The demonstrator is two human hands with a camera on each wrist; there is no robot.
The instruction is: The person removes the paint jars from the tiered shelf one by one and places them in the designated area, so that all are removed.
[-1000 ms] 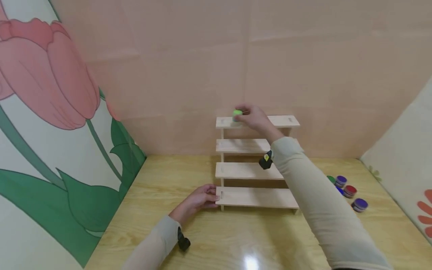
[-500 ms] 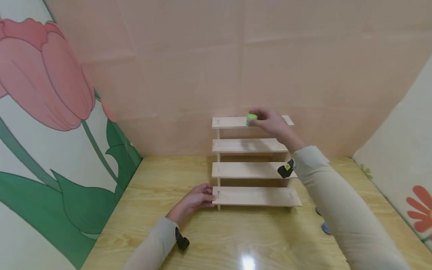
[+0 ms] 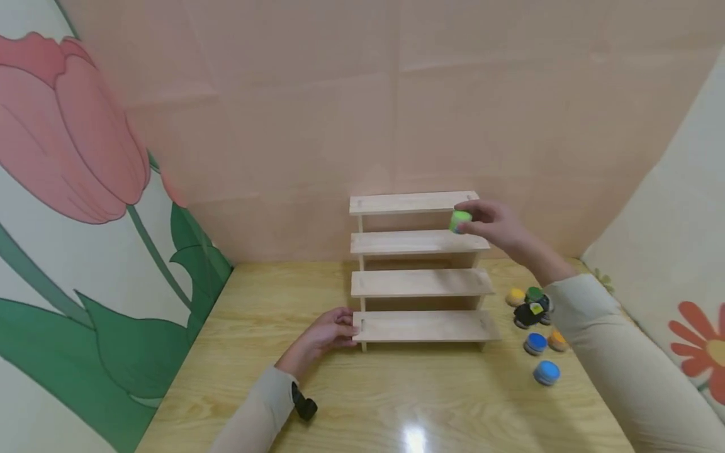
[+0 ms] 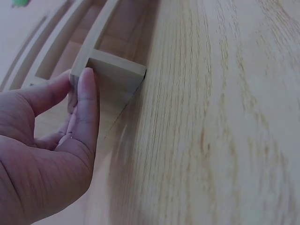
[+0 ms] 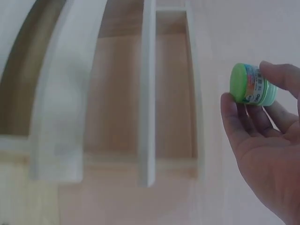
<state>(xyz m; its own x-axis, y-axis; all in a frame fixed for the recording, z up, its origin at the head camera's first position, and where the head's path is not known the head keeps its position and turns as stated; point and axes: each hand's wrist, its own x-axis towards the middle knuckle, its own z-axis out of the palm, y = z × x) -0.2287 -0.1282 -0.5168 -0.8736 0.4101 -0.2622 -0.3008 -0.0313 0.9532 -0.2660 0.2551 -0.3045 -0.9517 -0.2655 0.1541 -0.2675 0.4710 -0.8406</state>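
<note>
A light wooden rack (image 3: 419,283) with stepped shelves stands on the table. My left hand (image 3: 323,336) pinches the left end of its lowest shelf (image 3: 425,326), thumb on one face and fingers on the other, as the left wrist view (image 4: 56,136) shows. A small green-lidded paint jar (image 3: 460,220) with a printed label is in my right hand (image 3: 501,229), between thumb and fingers. That hand is in the air near the right end of the top shelf (image 3: 410,202). In the right wrist view the jar (image 5: 253,84) lies tilted on its side, apart from the rack.
Several small jars sit on the table right of the rack, among them a light blue jar (image 3: 547,372), a darker blue jar (image 3: 535,343), a yellow one (image 3: 515,297) and a green one (image 3: 534,294). My right sleeve partly covers that area. A pinkish backdrop (image 3: 283,126) rises behind.
My right hand has moved rightward and somewhat down from the top shelf with the green jar. The left hand keeps its hold on the lowest shelf. More jars at the right have come into view.
</note>
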